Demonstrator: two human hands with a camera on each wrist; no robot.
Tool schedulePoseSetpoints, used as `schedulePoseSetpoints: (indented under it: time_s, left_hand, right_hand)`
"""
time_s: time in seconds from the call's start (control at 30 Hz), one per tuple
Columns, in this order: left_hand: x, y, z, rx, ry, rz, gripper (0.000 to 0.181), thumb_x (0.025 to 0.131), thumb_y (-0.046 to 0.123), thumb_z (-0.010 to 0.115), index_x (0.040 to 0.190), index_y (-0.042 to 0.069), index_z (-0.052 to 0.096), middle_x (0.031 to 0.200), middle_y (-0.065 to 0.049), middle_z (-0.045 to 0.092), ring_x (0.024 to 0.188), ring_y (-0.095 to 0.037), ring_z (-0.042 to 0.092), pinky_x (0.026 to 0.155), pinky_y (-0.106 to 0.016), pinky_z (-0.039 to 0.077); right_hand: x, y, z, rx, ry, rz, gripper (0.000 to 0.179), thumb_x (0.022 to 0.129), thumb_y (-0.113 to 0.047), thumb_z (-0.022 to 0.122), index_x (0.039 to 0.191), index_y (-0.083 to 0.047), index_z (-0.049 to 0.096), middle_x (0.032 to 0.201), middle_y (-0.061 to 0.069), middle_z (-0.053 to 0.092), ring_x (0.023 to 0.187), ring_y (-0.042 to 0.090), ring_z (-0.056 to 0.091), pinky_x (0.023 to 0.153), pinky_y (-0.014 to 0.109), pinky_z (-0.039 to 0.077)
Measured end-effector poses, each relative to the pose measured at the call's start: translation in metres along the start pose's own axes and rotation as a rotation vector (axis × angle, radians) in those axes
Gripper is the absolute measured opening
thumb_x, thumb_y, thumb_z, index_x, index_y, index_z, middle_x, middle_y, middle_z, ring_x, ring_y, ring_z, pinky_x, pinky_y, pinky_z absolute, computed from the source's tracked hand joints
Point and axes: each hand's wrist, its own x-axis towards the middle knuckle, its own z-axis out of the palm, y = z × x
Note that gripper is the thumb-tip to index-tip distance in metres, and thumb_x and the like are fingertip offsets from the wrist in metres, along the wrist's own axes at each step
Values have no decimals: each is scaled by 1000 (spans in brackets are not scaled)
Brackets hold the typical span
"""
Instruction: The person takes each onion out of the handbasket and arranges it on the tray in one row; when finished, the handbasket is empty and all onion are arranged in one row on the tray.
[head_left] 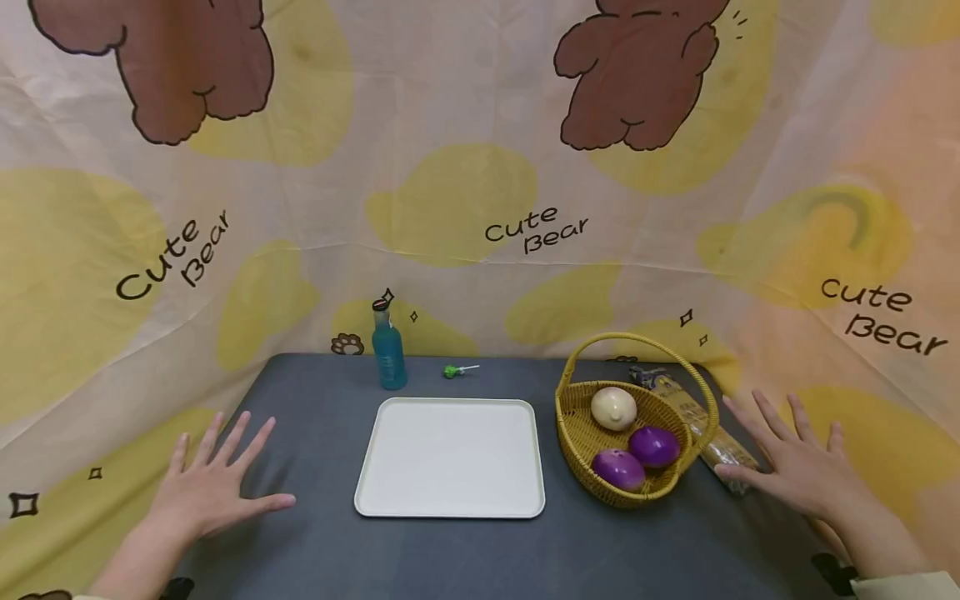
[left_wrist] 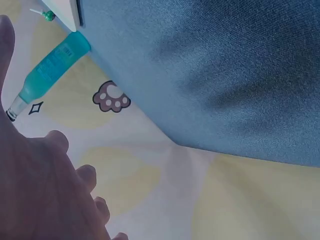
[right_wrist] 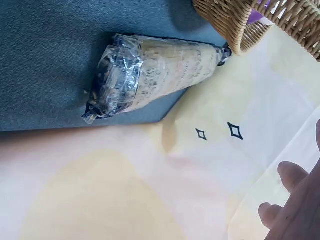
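Basket (head_left: 577, 463) hemmed in the round veggies (head_left: 618, 469) against rolling, I figured; left hand (head_left: 204, 493) and right hand (head_left: 804, 467) were spread wide, holding nothing

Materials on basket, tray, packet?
Basket: likely wicker or a plastic imitation; woven strands, low sheen.
Tray: probably plastic; smooth, plain white, thin raised rim, no visible grain.
Packet: clear glossy film, most likely plastic; wrinkled, with bright highlights and print.
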Motion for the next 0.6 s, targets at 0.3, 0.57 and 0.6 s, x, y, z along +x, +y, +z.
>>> schedulePoseSetpoints:
  time_s: [0.3, 0.57, 0.6]
  left_hand:
    - [4, 5, 10, -54, 13, 22, 116, 79, 78, 63, 164, 30, 0, 166, -25, 16, 154, -48, -8, 112, -76, -9]
    - [6, 16, 21, -174, 49, 33, 110, 82, 71, 67, 164, 23, 13, 160, -31, 28, 148, -56, 17, 111, -77, 14]
    - [7, 18, 21, -196, 54, 34, 108, 83, 70, 67, 164, 22, 15, 160, -30, 29, 148, -56, 19, 111, -76, 15]
  right_hand:
    - [0, -1, -5, 70, 33, -26, 98, 94, -57, 63, 163, -34, -3, 168, 6, -19, 144, 51, -31, 88, 94, 6]
    - [3, -11, -12, 285, 250, -94, 95, 91, -36, 74, 164, -27, 14, 171, 12, -1, 153, 50, -1, 107, 82, 3]
    - [3, -14, -13, 311, 271, -77, 94, 91, -35, 75, 164, -28, 15, 171, 11, 1, 152, 53, 3, 104, 85, 7]
